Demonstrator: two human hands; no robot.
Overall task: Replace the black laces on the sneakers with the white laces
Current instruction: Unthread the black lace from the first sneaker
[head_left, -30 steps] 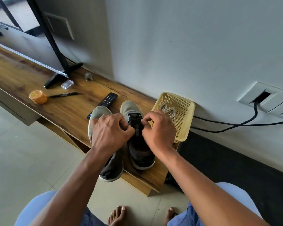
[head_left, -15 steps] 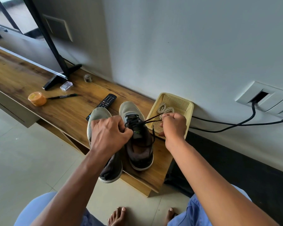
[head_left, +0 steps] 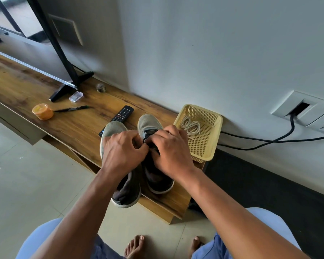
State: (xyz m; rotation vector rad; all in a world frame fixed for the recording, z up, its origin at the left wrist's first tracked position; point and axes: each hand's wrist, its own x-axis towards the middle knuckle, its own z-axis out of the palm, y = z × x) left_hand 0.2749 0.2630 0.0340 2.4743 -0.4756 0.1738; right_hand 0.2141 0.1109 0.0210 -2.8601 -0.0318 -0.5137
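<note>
Currently, head view: left hand [head_left: 123, 146] and right hand [head_left: 169, 148], fingers curled, pinch black lace [head_left: 147, 136] on right sneaker [head_left: 153, 161], apparently unthreading. Left sneaker [head_left: 120, 165] beside. White laces [head_left: 190, 126] wait in basket [head_left: 214, 146] just right of grip.

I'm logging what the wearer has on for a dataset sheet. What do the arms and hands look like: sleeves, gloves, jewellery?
Both forearms are bare up to the frame edge, with no sleeves in view. The left hand and right hand are bare: no gloves, and no rings, watch or bands show on the visible sides. Lower in the head view are light blue clothing over the knees and bare feet.
</note>
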